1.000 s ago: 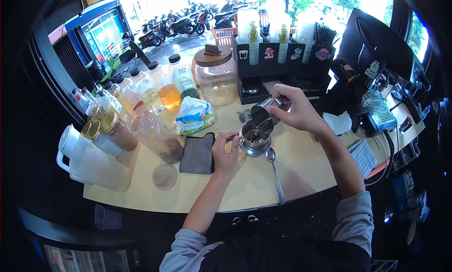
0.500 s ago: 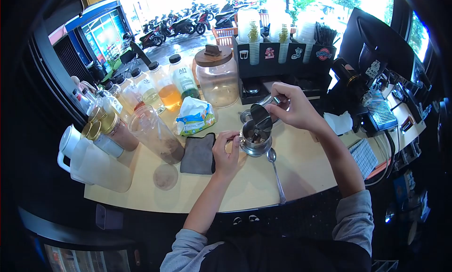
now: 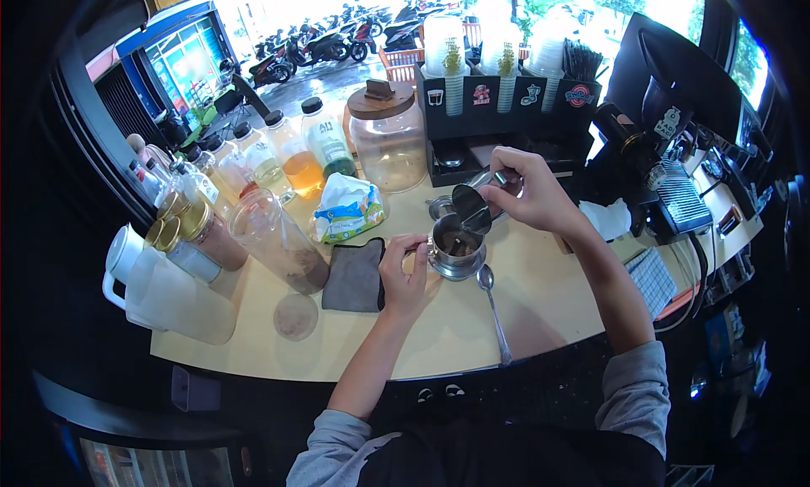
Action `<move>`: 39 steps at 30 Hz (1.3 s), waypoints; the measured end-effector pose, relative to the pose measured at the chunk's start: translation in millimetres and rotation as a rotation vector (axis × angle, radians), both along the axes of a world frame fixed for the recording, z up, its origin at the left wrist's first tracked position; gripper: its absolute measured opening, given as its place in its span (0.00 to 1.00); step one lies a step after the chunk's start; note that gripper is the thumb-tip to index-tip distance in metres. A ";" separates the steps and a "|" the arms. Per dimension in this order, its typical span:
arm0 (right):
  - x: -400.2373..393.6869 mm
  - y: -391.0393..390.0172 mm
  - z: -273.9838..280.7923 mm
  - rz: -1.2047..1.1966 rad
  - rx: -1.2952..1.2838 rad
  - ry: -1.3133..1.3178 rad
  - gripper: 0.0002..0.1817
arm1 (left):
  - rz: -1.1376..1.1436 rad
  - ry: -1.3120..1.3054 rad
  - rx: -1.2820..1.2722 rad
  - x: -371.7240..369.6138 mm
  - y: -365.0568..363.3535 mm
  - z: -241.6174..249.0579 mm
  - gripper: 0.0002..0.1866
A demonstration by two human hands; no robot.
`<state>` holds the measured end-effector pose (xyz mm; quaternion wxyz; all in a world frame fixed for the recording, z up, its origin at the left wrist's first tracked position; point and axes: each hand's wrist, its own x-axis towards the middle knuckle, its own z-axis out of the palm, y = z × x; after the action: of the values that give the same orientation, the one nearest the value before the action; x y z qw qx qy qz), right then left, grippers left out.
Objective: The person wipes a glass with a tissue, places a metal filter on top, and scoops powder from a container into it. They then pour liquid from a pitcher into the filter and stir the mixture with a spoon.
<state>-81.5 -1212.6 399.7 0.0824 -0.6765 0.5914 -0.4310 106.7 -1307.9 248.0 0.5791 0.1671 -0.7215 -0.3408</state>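
Observation:
On the counter stands a small metal coffee dripper (image 3: 456, 263) with a flared base and dark brown contents inside. My left hand (image 3: 405, 272) is closed at its left side, thumb and fingers on the small handle. Over the dripper's far rim, my right hand (image 3: 527, 192) pinches a small shiny metal cup (image 3: 472, 209), tilted with its mouth toward the dripper. Whether anything is still in that cup cannot be seen. A long metal spoon (image 3: 496, 318) lies just right of the dripper. Behind it sits another small metal piece (image 3: 440, 207), partly hidden by the tilted cup.
Left of my hand lie a grey cloth (image 3: 353, 278), a tall clear container (image 3: 278, 242) with brown powder, and a round lid (image 3: 295, 317). Wipes (image 3: 348, 213), bottles (image 3: 325, 141) and a glass jar (image 3: 388, 145) stand behind. A black cup holder (image 3: 506, 103) is at the back.
The small metal cup has shifted slightly right, and more brown contents show inside the dripper. My left hand stays at the handle.

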 end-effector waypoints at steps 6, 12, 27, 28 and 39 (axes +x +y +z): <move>-0.1 -4.5 -1.4 0.020 0.008 0.010 0.15 | 0.001 -0.005 0.007 0.4 0.2 -0.1 0.05; -1.2 -5.5 -3.6 -0.012 -0.004 0.068 0.15 | -0.007 0.005 0.021 0.0 0.8 0.0 0.05; -44.6 12.3 -78.8 -0.179 -0.134 -0.672 0.14 | -0.003 -0.003 0.008 -0.1 -0.4 -2.2 0.06; -49.7 15.6 -90.3 -0.180 -0.134 -0.671 0.14 | -0.003 -0.003 0.001 -0.2 -0.5 -2.4 0.06; -67.5 30.3 -176.4 -0.234 -0.214 -1.179 0.11 | 0.002 -0.010 -0.012 -0.7 -2.5 -5.3 0.05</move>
<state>-149.0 -1182.3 223.3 0.2796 -0.2591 0.4703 -0.7960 106.0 -1310.4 242.7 0.5767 0.1664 -0.7262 -0.3351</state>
